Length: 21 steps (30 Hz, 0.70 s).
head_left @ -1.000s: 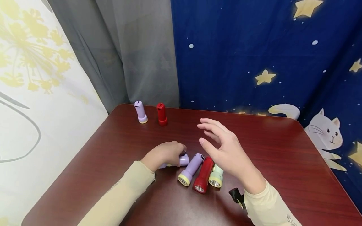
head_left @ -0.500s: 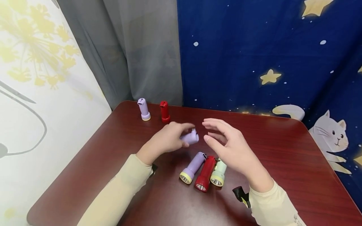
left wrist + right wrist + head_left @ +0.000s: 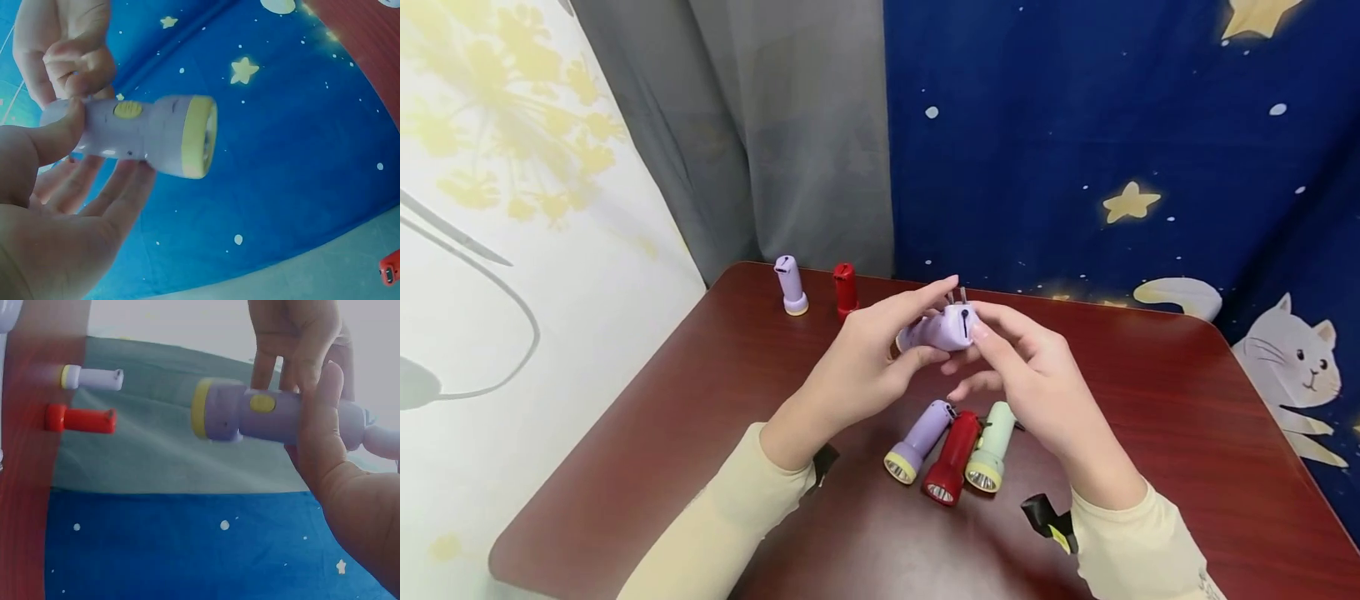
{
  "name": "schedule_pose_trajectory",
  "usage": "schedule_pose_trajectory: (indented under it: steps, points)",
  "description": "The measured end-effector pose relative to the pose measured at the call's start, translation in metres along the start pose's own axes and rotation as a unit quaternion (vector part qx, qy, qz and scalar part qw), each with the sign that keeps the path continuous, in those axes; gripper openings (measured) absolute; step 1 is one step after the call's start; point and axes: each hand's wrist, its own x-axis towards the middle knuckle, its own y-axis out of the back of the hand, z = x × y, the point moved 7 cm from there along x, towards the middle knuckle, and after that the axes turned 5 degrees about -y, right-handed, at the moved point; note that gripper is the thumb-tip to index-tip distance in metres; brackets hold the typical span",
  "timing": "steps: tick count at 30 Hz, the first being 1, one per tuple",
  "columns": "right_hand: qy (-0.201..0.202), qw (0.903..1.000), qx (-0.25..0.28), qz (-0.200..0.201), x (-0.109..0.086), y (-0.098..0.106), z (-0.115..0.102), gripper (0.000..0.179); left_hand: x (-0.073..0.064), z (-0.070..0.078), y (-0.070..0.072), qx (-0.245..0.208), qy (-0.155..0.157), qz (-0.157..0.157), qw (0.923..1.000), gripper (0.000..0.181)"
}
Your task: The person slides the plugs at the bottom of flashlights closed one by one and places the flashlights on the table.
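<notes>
A light purple flashlight (image 3: 936, 332) is held up above the table by both hands. My left hand (image 3: 865, 358) grips its body, thumb on one side and fingers on the other. At its tail end, my right hand (image 3: 1041, 379) pinches it with the thumb and curled fingers. Two metal prongs (image 3: 957, 295) stick out beside the slotted tail. The left wrist view shows the flashlight's (image 3: 165, 134) yellow lens ring and yellow switch (image 3: 128, 110). Beneath the hands lie a purple flashlight (image 3: 921, 440), a red flashlight (image 3: 953, 458) and a pale green flashlight (image 3: 992, 446), side by side.
At the far left of the dark red table (image 3: 1150, 400), another purple flashlight (image 3: 791, 285) and another red flashlight (image 3: 846, 290) stand upright on their lens ends. Grey and blue curtains (image 3: 1045, 150) hang behind the table's back edge.
My left hand has lifted the purple flashlight from the table and moved it up and right. Its tail has turned toward me, and my right hand has closed on that end.
</notes>
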Motion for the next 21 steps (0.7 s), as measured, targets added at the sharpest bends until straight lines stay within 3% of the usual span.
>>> schedule_pose_trajectory:
  steps: [8, 16, 21]
  points:
    - [0.04, 0.9986, 0.031, 0.014, -0.005, 0.001, -0.012, 0.037, 0.002, 0.008, -0.005, 0.006, -0.024, -0.005, 0.9997, 0.072]
    - [0.022, 0.9979, 0.042, 0.043, -0.011, 0.003, -0.016, 0.036, 0.003, 0.01, -0.011, 0.026, -0.028, -0.009, 0.9992, 0.075]
    - [0.026, 0.9976, 0.044, 0.046, -0.014, 0.004, -0.017, 0.035, 0.002, 0.01, -0.012, 0.012, -0.026, 0.005, 0.9996, 0.068]
